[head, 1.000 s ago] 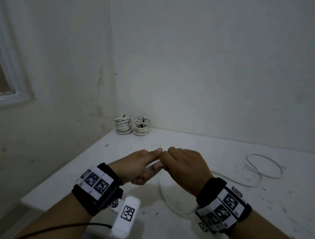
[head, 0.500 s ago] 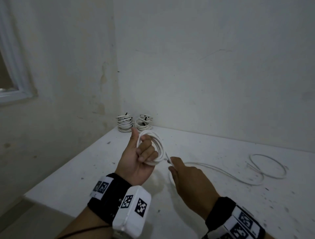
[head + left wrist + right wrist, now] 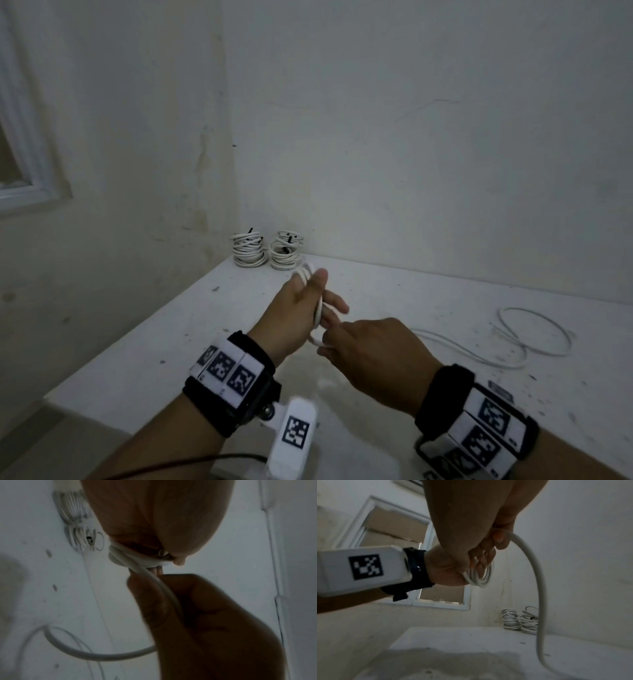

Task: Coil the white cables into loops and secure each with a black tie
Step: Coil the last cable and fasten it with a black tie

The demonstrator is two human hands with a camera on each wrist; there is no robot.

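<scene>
Head view: the left hand (image 3: 301, 308) gripped loops of thin white round cable (image 3: 317, 310) wound round its fingers; the right hand (image 3: 373, 356) pinched the trailing strand just below them. Left wrist view: the loops sat bunched at the left hand's fingertips (image 3: 179, 561). Right wrist view: the strand arced from the right hand's pinching fingers (image 3: 500, 540) down to the white tabletop (image 3: 471, 649).

A white table (image 3: 445, 308), speckled with dark specks, stands in the corner of two stained pale walls (image 3: 411, 137). A white-framed window (image 3: 20, 192) is set in the left wall.
</scene>
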